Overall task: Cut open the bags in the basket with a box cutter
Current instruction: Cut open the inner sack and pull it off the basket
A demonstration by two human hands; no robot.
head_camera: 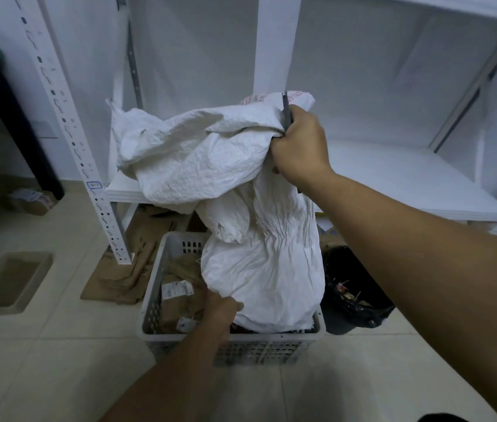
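A large white woven sack (259, 263) stands upright in the grey perforated basket (153, 300) on the floor. Its loose upper part drapes left over a shelf edge. My right hand (299, 147) is raised and grips the sack's bunched top together with a thin grey box cutter (286, 112), whose end sticks up above my fist. My left hand (221, 310) reaches down into the basket at the sack's lower left edge, fingers under the fabric. Brown packages with white labels (180, 296) lie in the basket beside the sack.
White metal shelving (393, 178) stands right behind the basket, with a perforated upright (67, 123) to the left. Flattened brown cardboard (119, 269) lies on the tiled floor. A black rubbish bag (353, 287) sits right of the basket. A square floor recess (9, 281) is at left.
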